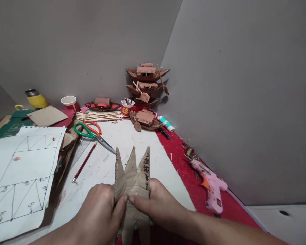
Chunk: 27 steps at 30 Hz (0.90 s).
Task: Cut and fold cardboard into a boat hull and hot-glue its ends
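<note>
A piece of brown cardboard (132,173) with pointed ends is held upright between my two hands, close in front of me. Its top edge splits into three sharp points, and dark printed characters run down the right one. My left hand (102,204) grips the left side, fingers hidden behind and thumb on the face. From the other side, my right hand (158,202) pinches it the same way, its thumb tip almost meeting the left thumb at the middle crease. Just beyond the cardboard lie scissors (94,135) with green and orange handles and a pencil (84,162).
Model boats (146,73) are stacked at the back, with another boat (146,118) before them. A pink glue gun (210,185) lies on the right. Thin wooden sticks (102,116), paper cups (127,107) and a yellow bottle (36,99) stand rearward. Drawn paper (28,170) covers the left.
</note>
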Each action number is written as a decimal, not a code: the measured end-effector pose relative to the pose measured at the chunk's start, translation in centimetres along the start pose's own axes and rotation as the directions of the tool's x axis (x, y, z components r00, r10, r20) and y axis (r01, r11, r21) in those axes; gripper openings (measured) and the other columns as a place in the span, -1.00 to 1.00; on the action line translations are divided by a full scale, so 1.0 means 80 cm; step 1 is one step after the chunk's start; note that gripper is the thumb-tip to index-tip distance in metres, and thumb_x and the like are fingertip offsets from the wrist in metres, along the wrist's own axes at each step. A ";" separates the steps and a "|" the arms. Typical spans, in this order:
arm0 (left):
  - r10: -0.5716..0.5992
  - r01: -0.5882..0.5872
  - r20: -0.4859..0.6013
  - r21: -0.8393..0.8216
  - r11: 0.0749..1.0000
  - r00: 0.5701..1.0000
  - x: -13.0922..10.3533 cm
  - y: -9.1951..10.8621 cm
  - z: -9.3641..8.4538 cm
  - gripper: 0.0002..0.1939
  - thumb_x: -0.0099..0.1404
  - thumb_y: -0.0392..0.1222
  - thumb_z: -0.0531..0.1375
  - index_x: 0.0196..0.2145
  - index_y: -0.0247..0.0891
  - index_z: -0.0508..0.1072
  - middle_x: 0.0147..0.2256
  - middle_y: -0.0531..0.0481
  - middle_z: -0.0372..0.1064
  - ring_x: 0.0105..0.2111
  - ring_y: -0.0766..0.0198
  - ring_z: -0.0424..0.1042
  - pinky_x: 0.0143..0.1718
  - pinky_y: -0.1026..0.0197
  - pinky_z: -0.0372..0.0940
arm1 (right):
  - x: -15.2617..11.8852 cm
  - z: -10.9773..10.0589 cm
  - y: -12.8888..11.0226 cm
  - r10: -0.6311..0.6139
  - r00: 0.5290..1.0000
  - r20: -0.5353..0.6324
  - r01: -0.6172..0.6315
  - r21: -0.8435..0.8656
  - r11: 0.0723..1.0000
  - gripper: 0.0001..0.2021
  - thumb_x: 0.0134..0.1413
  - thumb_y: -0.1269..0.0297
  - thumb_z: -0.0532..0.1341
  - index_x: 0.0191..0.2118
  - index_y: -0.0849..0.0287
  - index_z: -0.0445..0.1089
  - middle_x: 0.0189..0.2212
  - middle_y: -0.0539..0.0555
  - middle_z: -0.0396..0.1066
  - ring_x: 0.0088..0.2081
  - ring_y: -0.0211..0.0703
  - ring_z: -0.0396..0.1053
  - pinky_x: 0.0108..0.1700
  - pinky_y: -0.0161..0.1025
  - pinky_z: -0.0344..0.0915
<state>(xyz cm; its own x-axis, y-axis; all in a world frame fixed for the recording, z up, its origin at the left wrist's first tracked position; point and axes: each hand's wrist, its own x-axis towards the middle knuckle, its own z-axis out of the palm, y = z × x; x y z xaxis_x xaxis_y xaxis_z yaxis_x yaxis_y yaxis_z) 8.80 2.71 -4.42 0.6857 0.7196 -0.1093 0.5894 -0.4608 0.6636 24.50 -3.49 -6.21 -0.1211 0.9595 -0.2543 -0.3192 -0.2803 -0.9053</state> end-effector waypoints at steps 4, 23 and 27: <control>0.130 -0.130 0.021 0.299 0.945 0.991 -0.002 -0.001 0.008 -0.63 0.31 -0.21 -0.11 -0.48 -0.26 0.43 -0.57 -0.11 0.43 -0.60 0.12 0.40 -0.55 0.18 0.14 | 0.001 0.006 0.000 -0.021 0.998 -0.063 0.019 -0.026 0.999 -0.95 -0.04 0.40 0.28 -0.42 0.28 0.49 -0.59 -0.08 0.36 -0.53 -0.34 0.27 -0.43 -0.43 0.28; 0.114 -0.061 0.091 -0.452 0.890 0.989 -0.001 0.001 -0.015 -0.70 0.37 -0.08 0.01 -0.25 -0.29 0.47 -0.36 -0.03 0.49 -0.37 0.26 0.44 -0.33 0.31 0.32 | -0.006 -0.022 -0.020 -0.042 0.999 0.023 0.043 -0.025 0.999 -0.70 0.01 0.19 0.32 -0.15 0.27 0.50 -0.33 0.10 0.52 -0.28 -0.13 0.45 -0.13 -0.21 0.33; 0.144 -0.122 0.069 -0.250 0.960 0.987 0.001 -0.001 -0.012 -0.70 0.38 -0.10 -0.03 -0.36 -0.26 0.40 -0.45 0.00 0.45 -0.46 0.30 0.42 -0.41 0.34 0.28 | -0.003 -0.018 -0.015 -0.016 0.999 -0.051 0.013 -0.067 0.998 -0.71 -0.02 0.13 0.33 -0.26 0.28 0.51 -0.43 0.05 0.50 -0.37 -0.18 0.43 -0.25 -0.30 0.35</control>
<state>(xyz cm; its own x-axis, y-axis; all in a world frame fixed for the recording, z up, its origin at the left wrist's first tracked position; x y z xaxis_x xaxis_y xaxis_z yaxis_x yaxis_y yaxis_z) 8.43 3.32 -3.79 0.7912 0.6082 -0.0639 0.3754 -0.4006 0.8358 26.28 -3.33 -5.60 -0.0678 0.9641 -0.2569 -0.2569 -0.2657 -0.9292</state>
